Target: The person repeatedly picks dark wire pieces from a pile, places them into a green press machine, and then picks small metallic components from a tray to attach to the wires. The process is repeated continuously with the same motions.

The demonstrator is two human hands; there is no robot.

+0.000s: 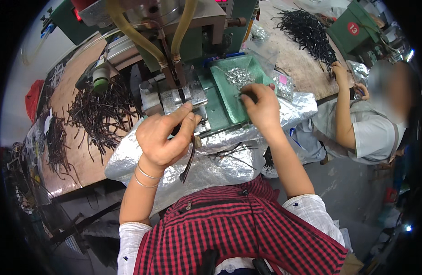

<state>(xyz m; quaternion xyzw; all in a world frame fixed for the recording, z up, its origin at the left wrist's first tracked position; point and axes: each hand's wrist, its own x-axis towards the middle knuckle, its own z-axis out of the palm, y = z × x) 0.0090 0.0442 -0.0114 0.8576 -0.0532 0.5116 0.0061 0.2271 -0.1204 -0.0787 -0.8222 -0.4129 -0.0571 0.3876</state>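
1. Fingers of our left hand (165, 137) pinch a dark cord (189, 160) at the press's metal die (183, 98); its tail hangs toward our lap.
2. Our right hand (261, 107) reaches into the green tray (220, 98), fingertips closing on small silver clips (238, 77).
3. We should, we judge, lift one clip only and keep the cord end steady at the die.

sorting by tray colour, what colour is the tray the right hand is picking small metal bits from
Green; the tray under the right hand shows best in the head view.
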